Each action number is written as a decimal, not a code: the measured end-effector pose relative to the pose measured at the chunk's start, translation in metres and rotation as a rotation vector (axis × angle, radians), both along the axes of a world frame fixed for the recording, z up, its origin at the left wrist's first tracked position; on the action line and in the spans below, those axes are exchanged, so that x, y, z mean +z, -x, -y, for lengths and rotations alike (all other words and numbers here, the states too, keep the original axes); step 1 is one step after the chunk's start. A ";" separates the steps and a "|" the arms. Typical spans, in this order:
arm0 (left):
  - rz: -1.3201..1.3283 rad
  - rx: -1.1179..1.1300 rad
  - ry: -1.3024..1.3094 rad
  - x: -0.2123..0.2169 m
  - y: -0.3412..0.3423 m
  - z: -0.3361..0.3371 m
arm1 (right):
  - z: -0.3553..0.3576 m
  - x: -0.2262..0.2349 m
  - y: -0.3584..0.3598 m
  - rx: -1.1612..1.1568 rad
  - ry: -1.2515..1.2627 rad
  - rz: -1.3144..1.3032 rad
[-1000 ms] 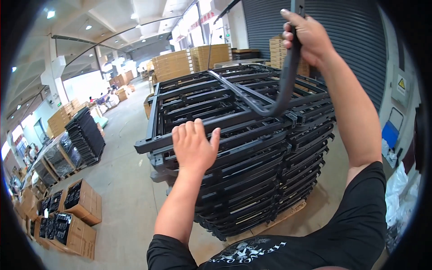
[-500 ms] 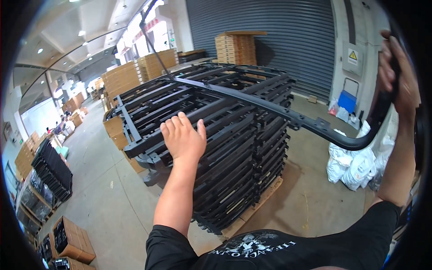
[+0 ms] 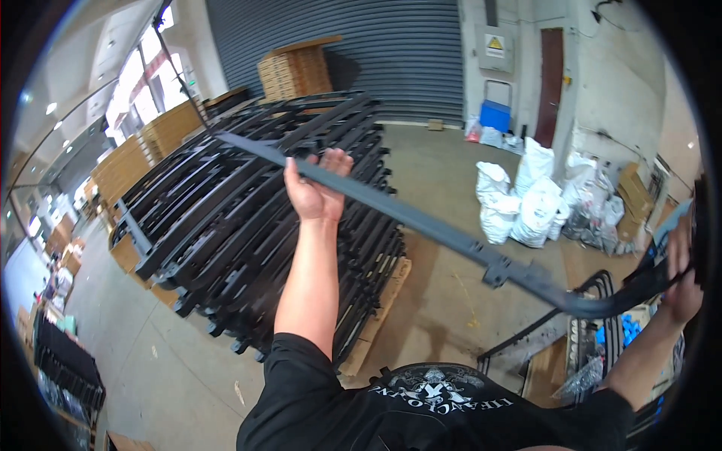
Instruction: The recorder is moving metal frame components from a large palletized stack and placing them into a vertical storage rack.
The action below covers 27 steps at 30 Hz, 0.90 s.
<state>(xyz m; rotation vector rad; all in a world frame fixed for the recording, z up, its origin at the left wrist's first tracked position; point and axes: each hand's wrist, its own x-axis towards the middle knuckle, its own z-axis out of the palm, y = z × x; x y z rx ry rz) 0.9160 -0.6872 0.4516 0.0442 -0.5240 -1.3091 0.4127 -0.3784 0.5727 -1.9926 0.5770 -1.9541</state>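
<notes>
A long black metal frame (image 3: 421,216) slants across the view, from above the stack to a curved tube end at the far right. My left hand (image 3: 320,194) is under its straight rail, palm up, thumb and fingers rising around the rail. At the right rim my right hand (image 3: 683,282) grips the curved end, its fingers partly blurred and cut by the dark edge. Left of the rail, a tall stack of similar black metal frames (image 3: 218,233) stands on a wooden pallet (image 3: 376,322).
White sacks (image 3: 535,210) and clear bags lie near the right wall. Close by on the right stand black curved tubes (image 3: 602,289) and blue pieces (image 3: 620,331). Cardboard stacks (image 3: 295,74) rise behind the frames, before a grey roller shutter (image 3: 398,52).
My view has turned right. My left hand has gone from open above the stack to the rail's underside. The right hand has lowered with the frame's curved end, swinging the frame rightward off the stack.
</notes>
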 end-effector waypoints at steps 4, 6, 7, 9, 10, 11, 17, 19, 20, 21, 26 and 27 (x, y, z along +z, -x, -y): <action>-0.034 -0.065 -0.108 -0.016 0.062 -0.007 | -0.037 -0.084 0.035 0.032 -0.049 0.337; 0.050 -0.134 -0.131 -0.029 0.106 -0.014 | -0.077 -0.106 0.056 -0.086 -0.047 0.415; 0.077 -0.157 -0.169 -0.031 0.125 -0.022 | -0.092 -0.111 0.065 -0.048 -0.072 0.424; 0.081 -0.242 -0.146 -0.040 0.164 -0.031 | -0.124 -0.126 0.074 -0.150 -0.062 0.429; 0.102 -0.292 -0.170 -0.044 0.186 -0.033 | -0.139 -0.135 0.080 -0.204 -0.076 0.437; 0.130 -0.298 -0.187 -0.050 0.210 -0.030 | -0.148 -0.141 0.086 -0.248 -0.085 0.442; 0.258 -0.621 -0.346 -0.139 0.327 -0.011 | -0.218 -0.153 0.072 -0.597 -0.129 0.506; 0.298 -0.645 -0.485 -0.182 0.355 -0.016 | -0.223 -0.152 0.064 -0.709 -0.189 0.469; 0.317 -0.649 -0.557 -0.209 0.369 -0.014 | -0.216 -0.149 0.051 -0.829 -0.233 0.516; 0.360 -0.650 -0.652 -0.238 0.380 -0.012 | -0.206 -0.149 0.042 -0.911 -0.285 0.510; 0.430 -0.939 -1.091 -0.412 0.410 0.002 | -0.102 -0.129 -0.014 -1.222 -0.614 0.386; 0.447 -1.075 -1.041 -0.437 0.403 -0.003 | -0.074 -0.123 -0.025 -1.220 -0.700 0.341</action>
